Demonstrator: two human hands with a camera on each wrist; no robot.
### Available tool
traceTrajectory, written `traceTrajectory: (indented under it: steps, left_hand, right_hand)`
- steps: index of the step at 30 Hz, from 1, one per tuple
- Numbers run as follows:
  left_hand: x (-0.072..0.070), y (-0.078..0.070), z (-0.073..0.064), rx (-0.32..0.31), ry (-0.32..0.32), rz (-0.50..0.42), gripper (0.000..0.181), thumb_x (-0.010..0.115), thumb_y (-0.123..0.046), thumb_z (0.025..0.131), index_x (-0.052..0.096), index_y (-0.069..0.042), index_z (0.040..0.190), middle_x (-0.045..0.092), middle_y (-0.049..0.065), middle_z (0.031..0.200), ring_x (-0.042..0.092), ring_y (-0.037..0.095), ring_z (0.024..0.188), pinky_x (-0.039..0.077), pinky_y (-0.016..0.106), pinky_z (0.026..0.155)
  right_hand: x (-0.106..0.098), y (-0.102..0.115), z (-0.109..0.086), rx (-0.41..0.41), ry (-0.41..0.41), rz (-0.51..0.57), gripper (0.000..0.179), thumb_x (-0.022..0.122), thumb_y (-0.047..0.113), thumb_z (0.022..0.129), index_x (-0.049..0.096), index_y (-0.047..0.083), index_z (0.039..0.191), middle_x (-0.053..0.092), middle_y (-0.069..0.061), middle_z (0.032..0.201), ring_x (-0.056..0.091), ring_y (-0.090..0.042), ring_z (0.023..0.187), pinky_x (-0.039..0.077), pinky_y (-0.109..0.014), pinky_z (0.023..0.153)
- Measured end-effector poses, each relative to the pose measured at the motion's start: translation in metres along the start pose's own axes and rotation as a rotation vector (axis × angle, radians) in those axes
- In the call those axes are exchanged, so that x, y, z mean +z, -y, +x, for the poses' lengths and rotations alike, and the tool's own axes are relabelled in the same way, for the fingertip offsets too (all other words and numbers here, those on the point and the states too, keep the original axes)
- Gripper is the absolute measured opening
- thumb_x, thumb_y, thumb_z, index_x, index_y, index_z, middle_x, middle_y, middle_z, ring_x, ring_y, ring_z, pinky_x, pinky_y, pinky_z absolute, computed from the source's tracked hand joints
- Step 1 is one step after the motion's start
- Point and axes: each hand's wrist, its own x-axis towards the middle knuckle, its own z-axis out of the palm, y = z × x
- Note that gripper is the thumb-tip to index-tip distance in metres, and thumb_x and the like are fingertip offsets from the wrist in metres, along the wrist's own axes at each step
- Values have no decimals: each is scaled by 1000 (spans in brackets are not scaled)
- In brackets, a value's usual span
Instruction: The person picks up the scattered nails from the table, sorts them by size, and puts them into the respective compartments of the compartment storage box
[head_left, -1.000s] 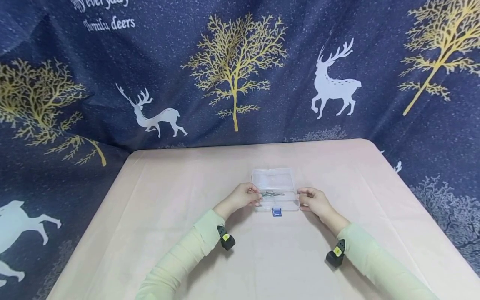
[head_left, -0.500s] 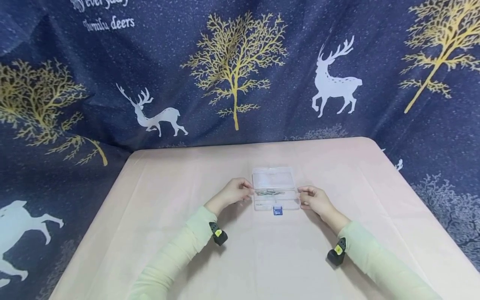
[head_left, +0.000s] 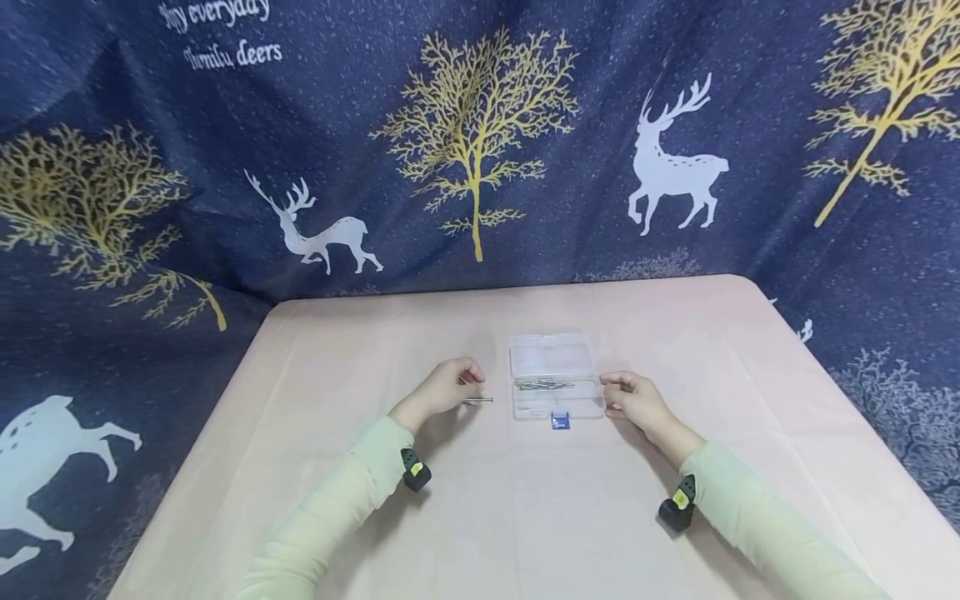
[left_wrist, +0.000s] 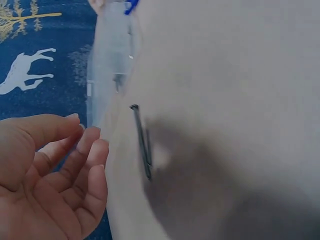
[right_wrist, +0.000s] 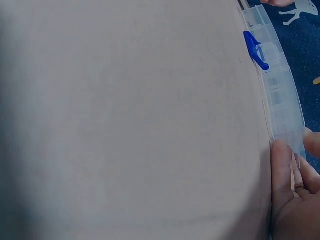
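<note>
A clear plastic box [head_left: 558, 408] stands with its lid [head_left: 551, 357] raised behind it and a blue latch [head_left: 560, 420] at the front. Several thin metal nails [head_left: 543, 385] lie in its rear section. My right hand [head_left: 633, 404] holds the box's right end between thumb and fingers. Left of the box, my left hand [head_left: 447, 385] has its fingers loosely bent. Nothing shows between its fingertips in the left wrist view. Beside and below that hand a long dark nail [left_wrist: 141, 142] is on the table, a thin strip close along it.
A pale pink cloth covers the table [head_left: 525, 508]. Behind hangs a dark blue curtain [head_left: 322, 125] with deer and gold trees. Each wrist wears a small black camera; the left wrist camera [head_left: 416, 471] is near the tabletop.
My left hand has moved left from the box's left end, and a nail now shows beneath it, outside the box. My right hand stays at the right end.
</note>
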Motion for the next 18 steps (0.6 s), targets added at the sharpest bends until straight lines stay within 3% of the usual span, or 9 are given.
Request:
traceTrajectory:
  steps: [9,18]
  left_hand:
    - [4,12,-9,46,45,163,10,62,3,82,61,-1,91,66,8,89,61,21,86,52,36,85]
    - [8,19,-12,2,46,282,11,64,3,83,61,-7,88,64,4,90,62,19,89,52,36,87]
  right_hand:
    - [-1,0,-1,8,-1,3,39,48,5,93,45,-12,129,55,-21,113,58,-6,79,58,-22,74]
    - [0,2,-2,3,-5,-7,40,49,4,92,45,-13,128,57,-21,111,58,-7,78,58,-22,74]
